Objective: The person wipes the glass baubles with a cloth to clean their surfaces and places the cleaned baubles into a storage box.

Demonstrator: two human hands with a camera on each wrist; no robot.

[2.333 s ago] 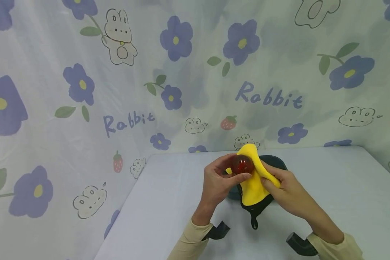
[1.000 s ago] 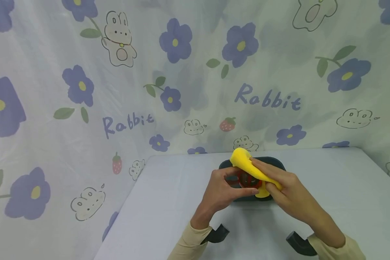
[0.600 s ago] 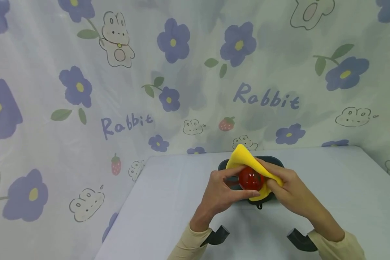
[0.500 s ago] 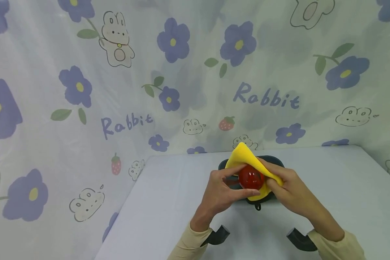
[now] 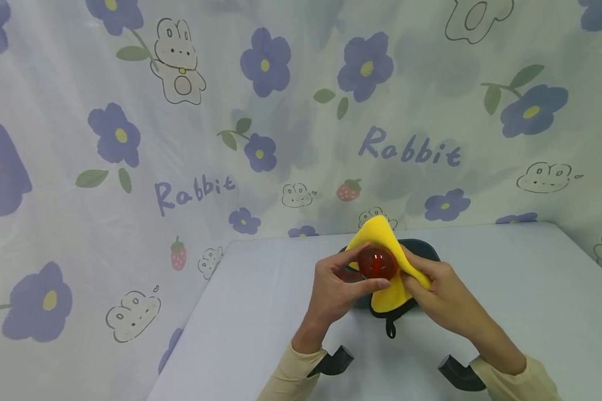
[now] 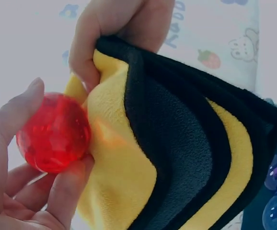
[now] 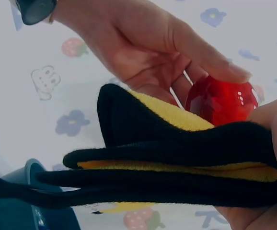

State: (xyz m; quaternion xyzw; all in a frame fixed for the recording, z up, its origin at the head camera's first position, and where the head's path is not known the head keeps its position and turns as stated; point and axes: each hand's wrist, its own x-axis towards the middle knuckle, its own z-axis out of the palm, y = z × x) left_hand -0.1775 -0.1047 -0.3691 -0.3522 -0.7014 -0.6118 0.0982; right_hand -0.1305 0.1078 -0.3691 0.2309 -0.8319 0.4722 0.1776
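Note:
My left hand holds a glossy, see-through red ball between thumb and fingers. My right hand grips a bunched yellow cloth with a black border and a hanging loop. The cloth stands behind the ball and against its right side, one corner rising above it. In the left wrist view the ball touches the yellow side of the cloth, and the cloth's dark grey back shows in folds. The right wrist view shows the cloth's layered edges, with the ball just beyond.
Behind and below the hands, a dark teal basin sits on the white table. Clear bluish and purple balls lie in it. A flower-and-rabbit printed curtain hangs behind the table.
A second ago the cloth lay folded over the ball's top; now it spreads behind it. Within the last half second the hands and ball have moved slightly up and left, the cloth's loop hanging lower.

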